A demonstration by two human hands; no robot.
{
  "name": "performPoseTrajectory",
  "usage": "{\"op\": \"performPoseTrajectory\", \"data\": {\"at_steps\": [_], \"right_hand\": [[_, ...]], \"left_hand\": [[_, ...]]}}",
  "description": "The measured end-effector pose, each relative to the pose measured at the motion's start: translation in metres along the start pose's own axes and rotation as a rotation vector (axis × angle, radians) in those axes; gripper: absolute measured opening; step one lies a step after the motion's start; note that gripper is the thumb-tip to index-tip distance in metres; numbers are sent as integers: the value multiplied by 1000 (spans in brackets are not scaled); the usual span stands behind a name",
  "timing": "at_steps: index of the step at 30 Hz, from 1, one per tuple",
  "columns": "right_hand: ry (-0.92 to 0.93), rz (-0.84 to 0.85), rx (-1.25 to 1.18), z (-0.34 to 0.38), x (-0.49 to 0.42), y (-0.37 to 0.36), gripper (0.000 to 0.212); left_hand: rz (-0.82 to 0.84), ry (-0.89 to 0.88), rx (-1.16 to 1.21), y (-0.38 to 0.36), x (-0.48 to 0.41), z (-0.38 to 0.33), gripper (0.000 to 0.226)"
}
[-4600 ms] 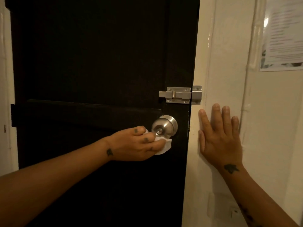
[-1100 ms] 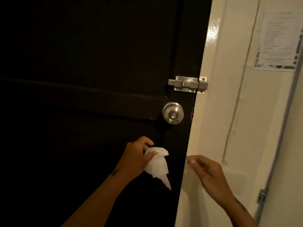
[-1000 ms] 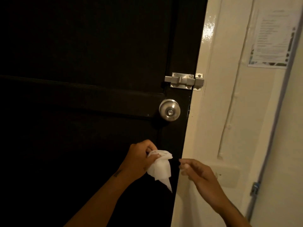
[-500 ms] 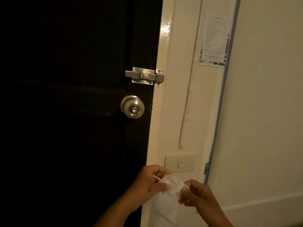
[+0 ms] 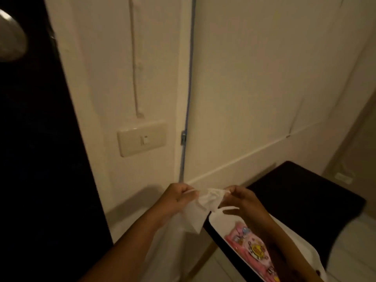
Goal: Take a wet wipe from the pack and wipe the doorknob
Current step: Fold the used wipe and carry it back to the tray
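Note:
A white wet wipe [image 5: 200,210] hangs crumpled between my two hands, low in the middle of the view. My left hand [image 5: 176,200] pinches its left upper edge and my right hand [image 5: 243,201] pinches its right upper edge. The silver doorknob [image 5: 10,39] shows only in part at the far upper left, on the black door [image 5: 40,159], well away from both hands. Below my right forearm lies the pink wet wipe pack [image 5: 251,246] on something white, partly hidden by my arm.
A black-topped piece of furniture [image 5: 305,200] stands at the lower right against the cream wall. A light switch plate [image 5: 142,138] sits on the wall beside the door frame, with a white cable above it. A blue strip runs down the wall corner.
The view has swung right and down, so the knob slid to the far left edge and the latch left the view. Both hands moved away from the door and now hold the wipe spread between them.

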State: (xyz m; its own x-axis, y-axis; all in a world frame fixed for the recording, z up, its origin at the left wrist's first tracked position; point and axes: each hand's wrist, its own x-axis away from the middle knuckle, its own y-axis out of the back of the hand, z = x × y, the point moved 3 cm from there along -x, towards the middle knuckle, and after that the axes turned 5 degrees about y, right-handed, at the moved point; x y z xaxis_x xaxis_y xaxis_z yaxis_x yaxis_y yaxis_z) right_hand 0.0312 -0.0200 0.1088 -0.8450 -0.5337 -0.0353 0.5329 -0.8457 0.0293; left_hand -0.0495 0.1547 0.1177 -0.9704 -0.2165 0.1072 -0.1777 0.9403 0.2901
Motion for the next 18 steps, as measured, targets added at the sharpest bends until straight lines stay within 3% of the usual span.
{"op": "performPoseTrajectory", "data": {"at_steps": [5, 9, 14, 18], "right_hand": [[-87, -102, -98, -30, -14, 62, 7], [-170, -220, -156, -54, -35, 114, 9], [-386, -314, -265, -106, -56, 158, 10], [-572, -327, -416, -144, -66, 171, 14]], "left_hand": [[62, 84, 94, -65, -64, 8, 15], [136, 256, 215, -115, -122, 17, 9], [136, 475, 154, -159, -175, 52, 24], [56, 536, 13, -181, -198, 77, 29]]}}
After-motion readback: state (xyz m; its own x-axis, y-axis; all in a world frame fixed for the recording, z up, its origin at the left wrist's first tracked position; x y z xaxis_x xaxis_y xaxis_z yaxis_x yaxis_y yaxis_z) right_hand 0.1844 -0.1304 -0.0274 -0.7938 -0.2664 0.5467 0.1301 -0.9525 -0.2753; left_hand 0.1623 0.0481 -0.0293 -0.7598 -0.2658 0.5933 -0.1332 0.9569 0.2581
